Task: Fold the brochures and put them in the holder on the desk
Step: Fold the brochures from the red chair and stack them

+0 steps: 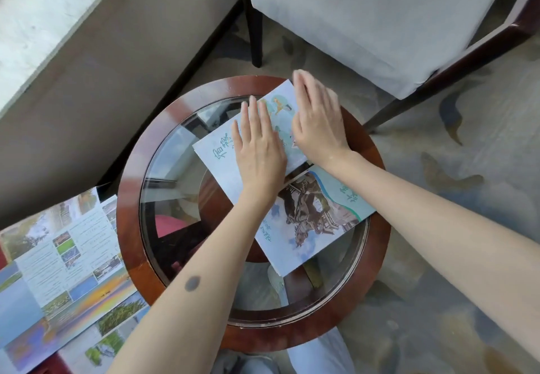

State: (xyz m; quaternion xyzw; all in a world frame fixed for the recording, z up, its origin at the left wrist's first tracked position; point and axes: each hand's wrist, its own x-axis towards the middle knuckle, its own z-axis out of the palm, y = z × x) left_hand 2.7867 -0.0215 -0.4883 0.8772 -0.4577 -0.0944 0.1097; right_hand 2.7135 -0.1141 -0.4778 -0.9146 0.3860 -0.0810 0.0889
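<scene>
Unfolded glossy brochures (58, 259) lie at far left; on the round, wood-rimmed glass surface (137, 169), the left hand (258, 151) and right hand (317, 119), grip released, fingers flat, press a partly folded paper brochure (309, 224); grey cushioned chair (365, 17) beyond.

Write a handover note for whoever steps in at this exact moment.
Left hand: flat, open, pressing the brochure on the round glass table.
Right hand: flat, open, on the same brochure's far panel.
Unfolded brochures lie left of the table.
Done: one fold apparently being creased.
Left: finish this fold, fold the rest, load the holder, which is not in view.
</scene>
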